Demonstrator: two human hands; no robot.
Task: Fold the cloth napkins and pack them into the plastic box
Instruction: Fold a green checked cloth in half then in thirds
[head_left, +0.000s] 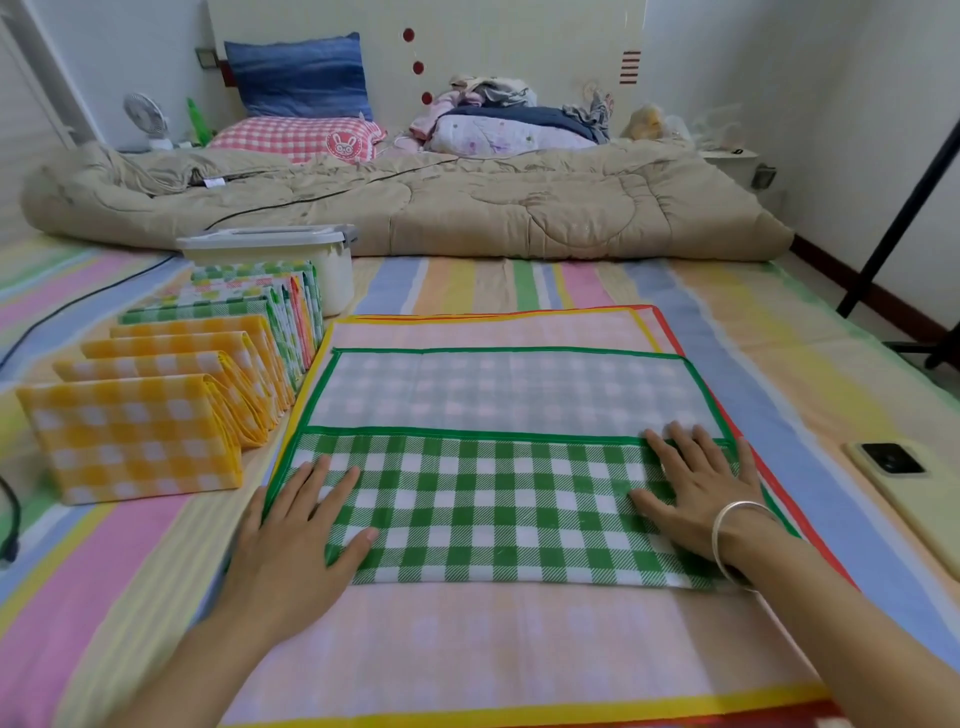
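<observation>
A green checked napkin lies in front of me on the bed, its near part folded up over its pale back side. My left hand rests flat on the fold's left end, fingers spread. My right hand, with a silver bracelet at the wrist, presses flat on the right end. Under the green napkin lie flat napkins with yellow and red borders. A row of folded yellow and green napkins stands on the left. Behind that row sits the white plastic box, its lid on.
A phone lies face down at the right. A black cable runs along the left. A beige quilt is bunched across the bed behind the box, pillows beyond it. A black stand leg leans at the right.
</observation>
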